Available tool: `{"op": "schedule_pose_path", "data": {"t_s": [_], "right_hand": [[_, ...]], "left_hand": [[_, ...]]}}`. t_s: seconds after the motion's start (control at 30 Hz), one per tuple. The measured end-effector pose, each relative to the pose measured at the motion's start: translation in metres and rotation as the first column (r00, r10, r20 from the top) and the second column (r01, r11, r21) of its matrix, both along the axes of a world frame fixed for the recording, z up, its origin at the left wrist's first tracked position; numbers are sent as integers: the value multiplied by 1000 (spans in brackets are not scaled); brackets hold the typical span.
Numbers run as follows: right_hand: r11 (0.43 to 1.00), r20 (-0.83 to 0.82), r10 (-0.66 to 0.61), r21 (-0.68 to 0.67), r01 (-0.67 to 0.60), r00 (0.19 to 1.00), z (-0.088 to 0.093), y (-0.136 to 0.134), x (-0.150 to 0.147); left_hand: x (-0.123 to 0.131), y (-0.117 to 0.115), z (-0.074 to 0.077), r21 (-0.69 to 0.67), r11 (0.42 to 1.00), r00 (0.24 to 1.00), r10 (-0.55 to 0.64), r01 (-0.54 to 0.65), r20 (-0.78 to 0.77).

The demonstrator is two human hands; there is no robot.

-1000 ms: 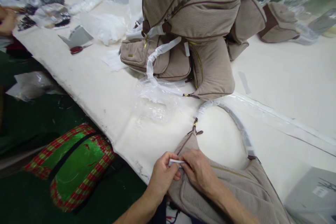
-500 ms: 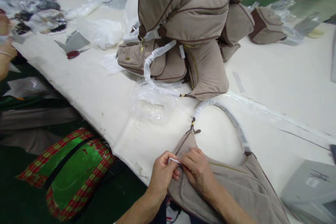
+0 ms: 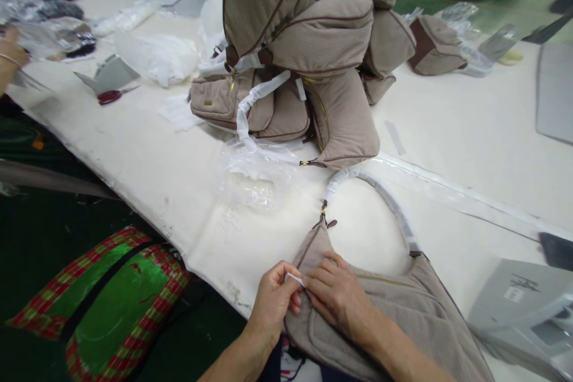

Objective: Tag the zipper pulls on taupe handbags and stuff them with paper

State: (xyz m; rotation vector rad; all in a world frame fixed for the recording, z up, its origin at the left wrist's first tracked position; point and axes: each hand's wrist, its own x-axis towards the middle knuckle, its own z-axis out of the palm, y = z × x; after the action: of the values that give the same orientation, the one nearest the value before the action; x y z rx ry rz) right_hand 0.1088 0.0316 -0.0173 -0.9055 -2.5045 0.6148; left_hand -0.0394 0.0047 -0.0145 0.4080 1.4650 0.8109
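A taupe corduroy shoulder bag (image 3: 389, 316) with dark piping lies at the table's near edge, partly over my lap. Its strap (image 3: 387, 194) is wrapped in white covering and arches away from me. Over the bag's left end, my left hand (image 3: 273, 304) pinches a small white strip (image 3: 294, 280) between thumb and fingers. My right hand (image 3: 335, 292) rests on the bag just beside it, fingertips meeting the strip's right end. The fingers of both hands hide part of the strip, and I cannot tell whether it is fixed to the bag.
Similar bags (image 3: 322, 36) are piled ahead on the white table (image 3: 188, 191). Clear plastic (image 3: 250, 176) lies before them. Red-handled scissors (image 3: 110, 96) sit at left, near another person's hand (image 3: 11, 57). A green plaid-edged bag (image 3: 116, 298) is below the table edge; a grey sheet (image 3: 514, 304) stands right.
The view has shifted slightly, so the table items sit further left. My hands stay at the same spot on the bag, still at the white strip. The other person's hand has moved.
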Motion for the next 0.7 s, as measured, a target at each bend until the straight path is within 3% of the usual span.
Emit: {"op": "schedule_pose_path", "data": {"t_s": [0.33, 0.43, 0.57, 0.7], "right_hand": [[989, -105, -21, 140, 36, 994, -6, -5, 0], [987, -116, -1, 158, 20, 993, -7, -5, 0], [985, -112, -1, 169, 20, 994, -10, -7, 3], [984, -132, -9, 177, 32, 991, -12, -11, 5]], "left_hand": [[-23, 9, 5, -200, 975, 941, -29, 101, 337], [-30, 16, 3, -263, 936, 948, -159, 234, 277], [-35, 23, 2, -243, 838, 859, -416, 489, 298], [-25, 19, -3, -279, 823, 864, -433, 495, 256]]}}
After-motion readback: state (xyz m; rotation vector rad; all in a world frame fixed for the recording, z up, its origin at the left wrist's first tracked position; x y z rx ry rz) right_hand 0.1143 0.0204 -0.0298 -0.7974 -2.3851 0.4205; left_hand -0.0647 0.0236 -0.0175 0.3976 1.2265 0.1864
